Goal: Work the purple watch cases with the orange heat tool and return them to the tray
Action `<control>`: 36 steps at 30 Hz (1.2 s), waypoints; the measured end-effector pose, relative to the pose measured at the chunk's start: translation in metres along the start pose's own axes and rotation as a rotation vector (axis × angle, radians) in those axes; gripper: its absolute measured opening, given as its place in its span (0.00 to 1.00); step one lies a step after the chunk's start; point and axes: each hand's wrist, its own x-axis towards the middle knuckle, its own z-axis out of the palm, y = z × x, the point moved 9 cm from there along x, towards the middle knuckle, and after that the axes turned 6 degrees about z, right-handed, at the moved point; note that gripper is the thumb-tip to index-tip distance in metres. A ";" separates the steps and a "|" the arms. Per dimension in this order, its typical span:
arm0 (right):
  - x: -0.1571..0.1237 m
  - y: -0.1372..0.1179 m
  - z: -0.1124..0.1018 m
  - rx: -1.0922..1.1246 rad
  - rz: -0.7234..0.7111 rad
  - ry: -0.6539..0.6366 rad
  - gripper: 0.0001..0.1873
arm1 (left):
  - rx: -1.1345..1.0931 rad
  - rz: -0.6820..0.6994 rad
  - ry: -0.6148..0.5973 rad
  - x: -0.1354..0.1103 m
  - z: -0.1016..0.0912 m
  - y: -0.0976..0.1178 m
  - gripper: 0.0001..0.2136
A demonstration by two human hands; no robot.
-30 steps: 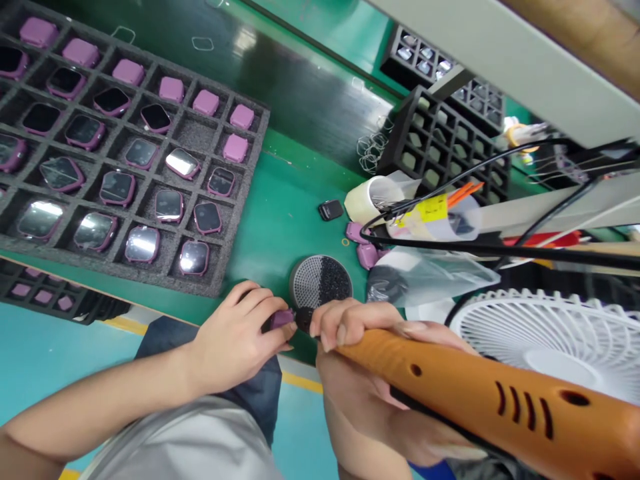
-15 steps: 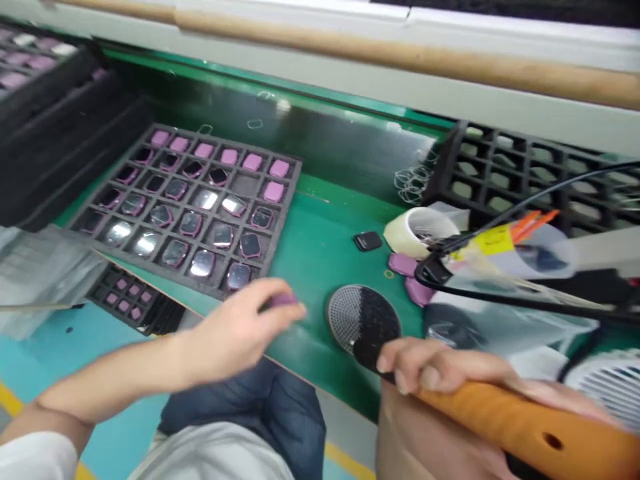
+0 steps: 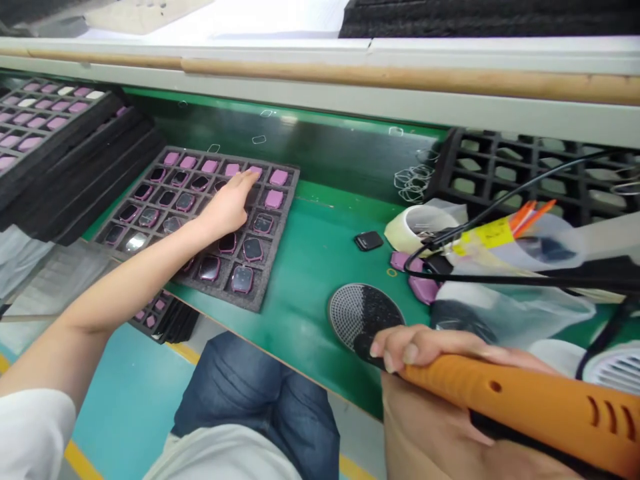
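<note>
My left hand (image 3: 227,207) reaches out over the grey foam tray (image 3: 267,280), which holds several pink watch cases. Its fingertips are pressed together on a pink watch case (image 3: 255,172) at a cell in the tray's far row. My right hand (image 3: 425,350) is wrapped round an orange electric screwdriver (image 3: 530,400) at the near right. The screwdriver's black tip sits at the near edge of a round perforated screw dish (image 3: 363,307) on the green bench.
A tape roll (image 3: 413,230), a small black watch part (image 3: 369,241) and loose pink cases (image 3: 423,288) lie right of the tray. A black grid tray (image 3: 500,170), cables, a plastic bag (image 3: 505,303) and a white fan (image 3: 613,370) crowd the right. Stacked foam trays (image 3: 75,167) stand at left.
My left hand has carried the pink case away from the screwdriver tip and out to the tray's far row. The right hand has kept its grip on the screwdriver. My view has swung upright.
</note>
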 end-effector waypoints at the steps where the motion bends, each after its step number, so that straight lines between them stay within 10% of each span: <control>1: 0.000 0.001 0.001 0.005 0.012 -0.007 0.32 | -0.002 0.009 0.001 -0.001 0.004 0.002 0.42; 8: 0.000 0.002 0.003 0.022 0.026 -0.048 0.30 | 0.077 -0.056 0.033 0.011 0.006 -0.019 0.25; 13: 0.003 0.005 0.001 0.025 0.031 -0.020 0.31 | 0.122 -0.025 0.009 0.024 0.015 0.005 0.14; 24: 0.020 -0.007 0.006 -0.066 -0.037 0.110 0.25 | 0.143 -0.088 -0.192 0.058 0.039 0.035 0.27; 36: 0.017 0.001 0.003 -0.110 -0.011 0.174 0.24 | -0.043 0.098 0.004 0.008 -0.031 0.108 0.12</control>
